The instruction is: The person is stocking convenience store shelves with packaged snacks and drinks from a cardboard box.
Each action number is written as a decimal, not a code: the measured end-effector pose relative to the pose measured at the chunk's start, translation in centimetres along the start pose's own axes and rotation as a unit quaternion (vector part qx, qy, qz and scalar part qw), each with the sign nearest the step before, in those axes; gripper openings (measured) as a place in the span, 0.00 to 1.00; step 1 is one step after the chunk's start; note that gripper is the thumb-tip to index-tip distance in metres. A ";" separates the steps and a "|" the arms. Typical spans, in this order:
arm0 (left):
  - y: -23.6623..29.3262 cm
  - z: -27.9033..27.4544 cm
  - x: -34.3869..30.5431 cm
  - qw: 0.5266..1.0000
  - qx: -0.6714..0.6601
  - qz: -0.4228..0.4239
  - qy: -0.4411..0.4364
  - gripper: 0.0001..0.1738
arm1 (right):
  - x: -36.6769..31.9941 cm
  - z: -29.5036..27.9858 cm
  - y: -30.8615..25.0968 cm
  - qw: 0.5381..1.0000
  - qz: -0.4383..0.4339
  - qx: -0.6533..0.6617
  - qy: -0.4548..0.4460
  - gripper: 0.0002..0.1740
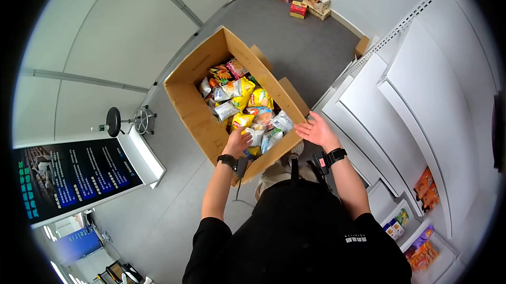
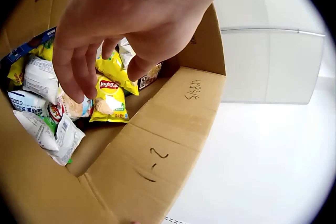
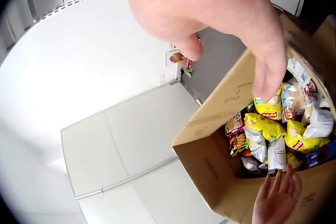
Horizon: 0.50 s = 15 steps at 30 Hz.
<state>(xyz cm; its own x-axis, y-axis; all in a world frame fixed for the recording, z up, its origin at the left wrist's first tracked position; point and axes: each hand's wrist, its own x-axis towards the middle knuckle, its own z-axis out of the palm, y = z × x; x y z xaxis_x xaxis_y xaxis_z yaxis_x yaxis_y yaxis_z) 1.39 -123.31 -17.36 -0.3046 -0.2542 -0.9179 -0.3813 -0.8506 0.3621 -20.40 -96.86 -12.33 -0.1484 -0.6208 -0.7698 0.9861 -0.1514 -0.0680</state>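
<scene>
A large open cardboard box (image 1: 195, 118) stands in front of me, filled with snack bags in yellow, white and other colours. My left hand (image 1: 237, 143) hangs over the box's near left side, fingers loosely bent and holding nothing. Below it in the left wrist view lie a yellow chip bag (image 2: 110, 100) and a white bag (image 2: 41, 78). At the box's right rim is my right hand (image 1: 316, 130), palm turned inward, fingers extended and nothing in them. The right wrist view shows its fingers overlapping the box's wall (image 3: 220, 103), close to a yellow bag (image 3: 269, 109).
White shelving (image 1: 379, 126) runs along the right, with orange snack bags (image 1: 427, 189) on a lower shelf. Small cartons (image 1: 314, 2) sit on the floor by the far wall. A black-seated stool (image 1: 114, 121) and a dark display panel (image 1: 79, 176) are at the left.
</scene>
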 end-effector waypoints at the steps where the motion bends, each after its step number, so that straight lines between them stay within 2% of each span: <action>1: 0.3 0.4 0.7 1.000 -0.003 -0.001 -0.003 0.27 | -0.2 0.2 0.0 1.000 0.006 0.015 0.010 0.54; 6: 1.5 1.9 5.9 0.999 -0.023 -0.037 0.005 0.27 | -0.7 1.9 -0.2 0.994 0.009 0.072 0.080 0.51; 9: 0.6 0.7 11.9 0.997 -0.010 -0.069 -0.029 0.28 | 0.5 0.9 0.1 0.996 0.008 0.083 0.041 0.46; 10: 0.3 0.4 13.4 0.996 -0.022 -0.077 -0.037 0.34 | 0.5 1.5 0.4 0.995 0.000 0.075 0.065 0.39; 11: 0.2 0.5 14.2 0.997 0.003 -0.070 -0.040 0.26 | 0.6 2.0 0.7 0.994 -0.014 0.066 0.083 0.38; 12: -0.1 0.5 14.9 0.997 0.028 -0.062 -0.042 0.22 | 0.8 2.4 1.1 0.993 -0.028 0.057 0.101 0.37; 14: -0.2 0.6 15.9 0.995 0.077 -0.052 -0.038 0.30 | 1.0 2.8 1.7 0.990 -0.045 0.050 0.126 0.34; 15: -0.1 0.4 16.4 0.994 0.077 -0.058 -0.043 0.27 | 1.3 2.8 2.0 0.991 -0.056 0.038 0.115 0.34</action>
<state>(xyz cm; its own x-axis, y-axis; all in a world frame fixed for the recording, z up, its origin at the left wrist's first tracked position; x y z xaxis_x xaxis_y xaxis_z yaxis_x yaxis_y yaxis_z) -3.91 -127.22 -32.37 -0.3215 -0.1138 -0.9400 -0.5453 -0.7893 0.2821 -18.84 -100.14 -11.73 -0.2281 -0.4070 -0.8845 0.9544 -0.2730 -0.1205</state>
